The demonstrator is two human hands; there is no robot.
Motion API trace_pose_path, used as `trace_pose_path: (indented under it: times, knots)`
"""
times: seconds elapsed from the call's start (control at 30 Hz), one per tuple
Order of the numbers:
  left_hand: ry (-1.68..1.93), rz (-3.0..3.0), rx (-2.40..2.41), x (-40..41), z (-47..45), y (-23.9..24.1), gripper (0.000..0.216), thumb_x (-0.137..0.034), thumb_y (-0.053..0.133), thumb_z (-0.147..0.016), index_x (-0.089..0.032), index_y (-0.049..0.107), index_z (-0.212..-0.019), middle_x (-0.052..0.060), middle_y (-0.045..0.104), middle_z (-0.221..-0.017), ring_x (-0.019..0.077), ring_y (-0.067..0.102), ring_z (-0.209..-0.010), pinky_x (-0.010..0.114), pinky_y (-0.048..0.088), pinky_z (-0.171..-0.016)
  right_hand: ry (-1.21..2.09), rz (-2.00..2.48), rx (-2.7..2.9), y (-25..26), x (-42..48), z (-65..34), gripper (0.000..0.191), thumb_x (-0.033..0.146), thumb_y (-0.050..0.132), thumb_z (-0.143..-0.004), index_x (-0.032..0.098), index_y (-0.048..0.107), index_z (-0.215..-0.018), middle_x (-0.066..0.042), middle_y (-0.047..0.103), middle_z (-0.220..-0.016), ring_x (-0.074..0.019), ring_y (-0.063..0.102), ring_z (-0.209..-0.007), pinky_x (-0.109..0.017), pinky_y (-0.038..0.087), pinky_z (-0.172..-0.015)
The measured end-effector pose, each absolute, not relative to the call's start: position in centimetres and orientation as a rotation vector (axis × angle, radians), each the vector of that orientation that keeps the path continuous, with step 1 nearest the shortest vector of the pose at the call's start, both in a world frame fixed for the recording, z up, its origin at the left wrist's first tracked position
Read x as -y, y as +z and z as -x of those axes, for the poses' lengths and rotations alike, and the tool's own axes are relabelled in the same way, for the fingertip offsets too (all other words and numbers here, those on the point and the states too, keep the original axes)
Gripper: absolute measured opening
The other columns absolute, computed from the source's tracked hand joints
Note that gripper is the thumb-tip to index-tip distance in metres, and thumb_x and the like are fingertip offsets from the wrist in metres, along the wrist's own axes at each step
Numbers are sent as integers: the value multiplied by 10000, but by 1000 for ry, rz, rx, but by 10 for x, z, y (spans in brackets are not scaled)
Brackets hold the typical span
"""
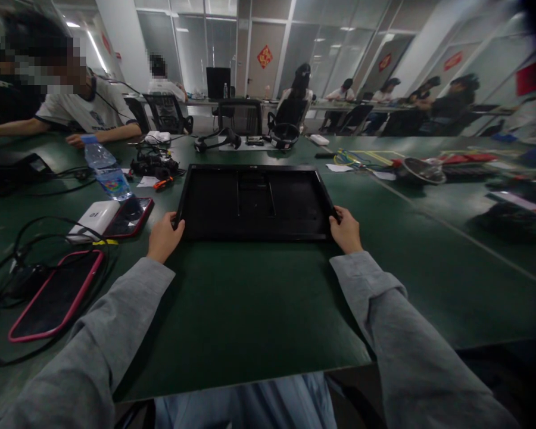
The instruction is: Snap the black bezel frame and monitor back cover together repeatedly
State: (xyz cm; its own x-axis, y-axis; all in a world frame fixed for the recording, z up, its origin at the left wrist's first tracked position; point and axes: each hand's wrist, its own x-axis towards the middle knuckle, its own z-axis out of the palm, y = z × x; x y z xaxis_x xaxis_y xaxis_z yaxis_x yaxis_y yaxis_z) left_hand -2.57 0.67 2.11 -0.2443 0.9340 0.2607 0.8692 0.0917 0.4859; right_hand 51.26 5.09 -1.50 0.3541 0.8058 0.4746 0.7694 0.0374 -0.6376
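A wide black rectangular frame (pixel 209 205), shaped like a shallow monitor casing, lies on the green table (pixel 250 298) in front of me. Its rim is raised, and two thin upright strips run across its recessed middle. My left hand (pixel 165 237) grips the left rim near its lower corner, thumb on top and fingers curled round the edge. At the opposite side, my right hand (pixel 346 229) holds the right rim in the same way. The fingertips under both edges are hidden.
Left are a pink-rimmed phone (pixel 58 295), black cables, a white box (pixel 93 220), a second phone (pixel 131 215) and a water bottle (pixel 107 170). Headgear (pixel 218 140) sits behind the frame. A metal bowl (pixel 422 171) and wires lie right. A person (pixel 89 110) sits at far left.
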Motion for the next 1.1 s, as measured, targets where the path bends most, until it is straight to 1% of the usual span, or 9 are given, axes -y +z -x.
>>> trace_pose_path:
  times: [0.13,0.3,0.4,0.57,0.67,0.77,0.9,1.0,1.1]
  knots:
    - [812,-1904,-2208,-9,28,19,511,-448,474,-997,-134,645,-1363,175,743,-1230,312,700,-1128,427,523,-980,39,1702,1410,-17,-52,-514,518,246,571,-860,98,653,-1349,-198,725,-1278,-307,693,-1194,-505,513,-1097]
    - [801,-1847,-2236,-7,28,21,520,-489,497,-983,-162,668,-1350,159,760,-1191,316,711,-1090,433,532,-950,40,1727,1399,-16,-52,-515,510,265,587,-864,123,660,-1349,-181,746,-1217,-298,711,-1132,-511,530,-1062]
    - [794,-1809,-2258,-7,27,23,529,-524,480,-989,-165,684,-1320,155,770,-1149,317,717,-1069,432,534,-936,36,1743,1398,-15,-52,-516,499,273,598,-862,139,670,-1338,-173,748,-1202,-299,709,-1124,-514,533,-1050]
    - [787,-1843,-2264,-7,27,22,526,-512,421,-1016,-160,670,-1316,160,770,-1138,306,719,-1066,415,534,-928,16,1752,1407,-15,-53,-517,514,278,597,-860,126,675,-1345,-178,752,-1178,-302,711,-1095,-500,543,-1024]
    - [745,-1913,-2294,-7,26,21,520,-517,431,-1011,-162,657,-1317,167,762,-1135,319,711,-1066,427,538,-914,6,1761,1399,-15,-52,-516,520,284,594,-867,139,672,-1361,-171,753,-1166,-297,714,-1064,-500,549,-1005]
    - [701,-2027,-2308,-6,24,20,511,-502,443,-1009,-142,650,-1308,179,744,-1166,337,686,-1111,441,533,-935,-17,1787,1381,-12,-50,-513,518,295,597,-872,163,674,-1367,-163,750,-1181,-295,707,-1069,-507,545,-1004]
    - [698,-2126,-2303,-6,23,17,495,-454,407,-1029,-115,638,-1305,188,715,-1242,330,655,-1167,443,510,-999,-29,1811,1368,-8,-44,-508,519,328,602,-869,163,685,-1354,-160,757,-1154,-296,706,-1039,-512,543,-988]
    - [753,-2138,-2303,-5,23,16,512,-435,395,-1034,-101,599,-1363,198,686,-1307,334,633,-1214,460,498,-1031,-38,1811,1356,-6,-42,-507,504,367,598,-880,165,702,-1331,-154,766,-1112,-294,710,-1007,-507,545,-974]
    - [800,-2159,-2299,-2,20,17,551,-445,401,-1031,-91,554,-1425,209,652,-1369,359,597,-1275,486,490,-1048,-50,1838,1345,-5,-44,-508,502,388,586,-898,180,710,-1338,-157,767,-1133,-309,712,-1025,-516,543,-970]
